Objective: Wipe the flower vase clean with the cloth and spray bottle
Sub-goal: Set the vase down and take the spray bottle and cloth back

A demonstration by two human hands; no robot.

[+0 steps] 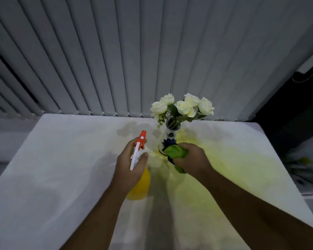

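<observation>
Green bunched cloth (175, 152) gripped in right hand (190, 157), pressed on white blue-flowered ceramic vase (170, 138) upright on white table (61, 159), left hand (129, 163) clasping yellow orange-nozzled spray bottle (139, 186), just beside vase.

From my feed: vase (170, 137) looks glossy glazed ceramic, spray bottle (139, 184) smooth plastic, cloth (175, 152) soft matt fabric, table (61, 168) probably matt.

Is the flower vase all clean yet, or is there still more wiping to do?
Not yet. Done: both tools are picked up. The left hand holds the yellow spray bottle with the orange-and-white nozzle; the right hand presses the green cloth against the white vase with blue flowers. Left: its upper part looks unwiped.
</observation>
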